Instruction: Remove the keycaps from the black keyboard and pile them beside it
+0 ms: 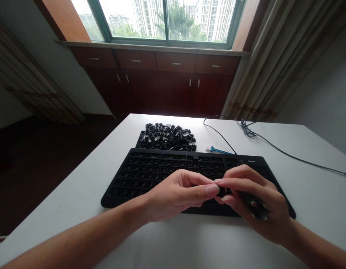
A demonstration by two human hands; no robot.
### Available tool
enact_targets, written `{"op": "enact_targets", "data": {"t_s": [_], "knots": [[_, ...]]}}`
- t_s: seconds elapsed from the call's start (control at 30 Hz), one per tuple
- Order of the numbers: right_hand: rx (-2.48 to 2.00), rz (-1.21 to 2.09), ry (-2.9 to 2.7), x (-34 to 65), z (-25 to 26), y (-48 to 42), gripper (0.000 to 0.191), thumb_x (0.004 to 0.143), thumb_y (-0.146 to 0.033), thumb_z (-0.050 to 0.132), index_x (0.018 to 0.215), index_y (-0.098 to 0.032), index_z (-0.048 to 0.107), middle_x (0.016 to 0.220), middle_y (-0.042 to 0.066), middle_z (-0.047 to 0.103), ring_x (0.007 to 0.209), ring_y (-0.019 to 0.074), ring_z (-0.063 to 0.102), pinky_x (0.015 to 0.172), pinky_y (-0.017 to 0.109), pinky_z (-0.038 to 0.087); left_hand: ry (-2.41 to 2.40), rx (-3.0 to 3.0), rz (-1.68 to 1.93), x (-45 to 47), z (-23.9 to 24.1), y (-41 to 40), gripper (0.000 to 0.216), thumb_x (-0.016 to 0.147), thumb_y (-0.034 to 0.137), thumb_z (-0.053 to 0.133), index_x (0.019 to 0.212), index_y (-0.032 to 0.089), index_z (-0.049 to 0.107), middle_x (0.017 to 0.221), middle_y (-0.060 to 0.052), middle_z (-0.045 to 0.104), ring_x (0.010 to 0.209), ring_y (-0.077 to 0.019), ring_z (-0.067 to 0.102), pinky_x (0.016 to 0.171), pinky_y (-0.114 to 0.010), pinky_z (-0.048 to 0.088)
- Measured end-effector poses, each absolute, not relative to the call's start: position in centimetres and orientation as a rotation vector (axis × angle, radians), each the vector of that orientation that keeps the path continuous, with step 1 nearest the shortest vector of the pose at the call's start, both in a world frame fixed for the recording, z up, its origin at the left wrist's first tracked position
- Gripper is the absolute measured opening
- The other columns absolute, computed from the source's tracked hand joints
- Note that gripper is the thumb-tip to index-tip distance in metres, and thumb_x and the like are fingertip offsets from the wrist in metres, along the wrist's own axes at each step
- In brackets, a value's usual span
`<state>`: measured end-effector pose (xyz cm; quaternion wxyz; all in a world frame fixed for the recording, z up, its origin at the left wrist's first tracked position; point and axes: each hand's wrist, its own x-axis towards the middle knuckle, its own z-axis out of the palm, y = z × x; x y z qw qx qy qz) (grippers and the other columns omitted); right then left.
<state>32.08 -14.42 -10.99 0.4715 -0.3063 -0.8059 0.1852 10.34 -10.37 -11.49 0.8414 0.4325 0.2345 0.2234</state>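
Note:
In front of me on the white table lies a black keyboard (150, 170) whose keycaps are mostly off, showing rows of open sockets. Over its right half, my left hand (178, 192) and my right hand (256, 198) meet at the fingertips. Both are closed in a pinch around a small black keycap (223, 191), largely covered by the fingers. More dark, shiny pieces (256, 207) sit in the curl of my right hand, too blurred to make out. Behind the keyboard is a heap of loose black keycaps (170, 137).
A blue-handled brush (220, 150) with white bristles lies behind the keyboard. The black cable (284, 149) runs from the keyboard's back edge, bunches up, and crosses the table's right side. Beyond the white table (63, 198) stand reddish-brown cabinets (161, 86) under a window.

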Motion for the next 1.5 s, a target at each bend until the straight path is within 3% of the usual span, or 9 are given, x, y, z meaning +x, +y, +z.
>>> {"op": "enact_targets", "data": {"t_s": [0.07,0.23,0.53,0.77,0.87,1.0,1.2,1.33,1.5], "knots": [[-0.732,0.481,-1.988,32.0,-10.9,-14.4,0.029,0.089,-0.008,0.066,0.118,-0.015,0.069,0.098,0.008,0.063,0.08,0.0142,0.067,0.064,0.023,0.058,0.498,0.915,0.459,10.4,-11.6,-10.4,0.022,0.085,0.036,0.079,0.096,0.017,0.082,0.067,0.0,0.064,0.056,-0.0035,0.039,0.054,-0.017,0.03],[-0.726,0.497,-2.014,32.0,-11.1,-14.6,0.035,0.09,-0.007,0.062,0.123,-0.017,0.065,0.1,0.008,0.064,0.077,0.0138,0.065,0.063,0.024,0.058,0.502,0.863,0.473,10.3,-11.7,-10.3,0.02,0.076,0.03,0.086,0.095,0.023,0.082,0.086,-0.002,0.076,0.073,-0.0076,0.062,0.071,-0.019,0.047],[-0.747,0.424,-2.024,32.2,-10.9,-14.3,0.029,0.086,-0.011,0.07,0.115,-0.017,0.067,0.098,0.007,0.065,0.07,0.0121,0.064,0.057,0.022,0.057,0.54,1.028,0.48,10.2,-11.4,-10.0,0.028,0.079,0.033,0.083,0.104,0.021,0.08,0.099,-0.005,0.078,0.091,-0.0155,0.07,0.087,-0.026,0.051],[-0.628,0.138,-2.315,31.7,-11.1,-15.1,0.025,0.089,-0.016,0.072,0.114,-0.013,0.069,0.098,0.008,0.07,0.081,0.0154,0.069,0.066,0.026,0.057,0.71,1.261,0.743,8.3,-9.8,-7.2,0.031,0.092,0.047,0.067,0.102,0.02,0.078,0.095,-0.006,0.073,0.074,-0.0097,0.057,0.064,-0.02,0.044],[-0.551,0.135,-2.495,30.7,-11.2,-15.9,0.019,0.094,-0.017,0.066,0.112,-0.011,0.069,0.092,0.006,0.07,0.067,0.0122,0.063,0.056,0.027,0.05,0.799,1.261,1.005,7.5,-9.9,-5.6,0.029,0.092,0.046,0.066,0.097,0.019,0.076,0.089,-0.004,0.067,0.062,-0.0072,0.046,0.055,-0.022,0.038],[-0.557,0.126,-2.618,30.2,-11.5,-16.5,0.013,0.097,-0.021,0.061,0.105,-0.014,0.069,0.083,0.002,0.068,0.056,0.0108,0.052,0.049,0.03,0.04,0.969,1.463,1.189,6.4,-10.3,-3.8,0.03,0.094,0.049,0.06,0.092,0.021,0.071,0.084,-0.002,0.063,0.059,-0.0081,0.044,0.053,-0.025,0.036],[-0.588,0.307,-2.689,30.9,-12.1,-16.2,0.013,0.1,-0.02,0.056,0.106,-0.016,0.067,0.08,0.002,0.067,0.057,0.012,0.052,0.051,0.032,0.04,1.082,1.627,1.248,5.7,-10.3,-2.8,0.048,0.094,0.066,0.049,0.093,0.022,0.068,0.07,-0.001,0.059,0.059,-0.0109,0.047,0.052,-0.029,0.034],[-0.477,0.251,-2.701,31.7,-11.6,-15.7,0.019,0.097,-0.02,0.063,0.114,-0.011,0.065,0.079,0.003,0.067,0.059,0.0135,0.054,0.05,0.034,0.04,1.025,1.691,1.243,6.2,-10.1,-4.0,0.04,0.095,0.057,0.057,0.081,0.021,0.068,0.066,0.001,0.053,0.059,-0.0091,0.038,0.055,-0.03,0.029],[-0.356,0.197,-2.723,32.0,-10.5,-16.5,0.012,0.092,-0.024,0.07,0.102,-0.017,0.071,0.064,-0.001,0.062,0.05,0.0139,0.054,0.042,0.036,0.039,1.055,2.264,1.054,6.7,-10.6,-5.7,0.03,0.093,0.042,0.063,0.076,0.019,0.07,0.064,0.0,0.056,0.059,-0.0113,0.046,0.06,-0.03,0.032]]}}
